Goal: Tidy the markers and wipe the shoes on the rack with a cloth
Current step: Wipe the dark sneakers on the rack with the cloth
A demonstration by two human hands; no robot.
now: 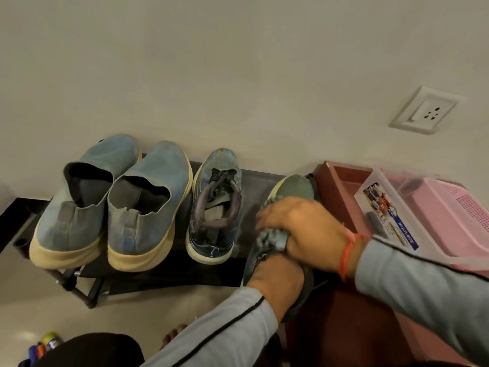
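Markers (43,345) nearest me, below the rack (158,271).
My left hand (275,276) grips the soft sneaker's (293,189) heel; right hand (304,223) fingers clutch the limp cloth (272,238).

Both hands (304,229) (275,284) curled, gripping, close together.

A bare rack (250,186) strip separates laced sneaker (215,205) from held shoe (293,188).

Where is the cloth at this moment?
In the head view, right of centre: the right hand grips the cloth on the rightmost sneaker, whose heel the left hand holds.
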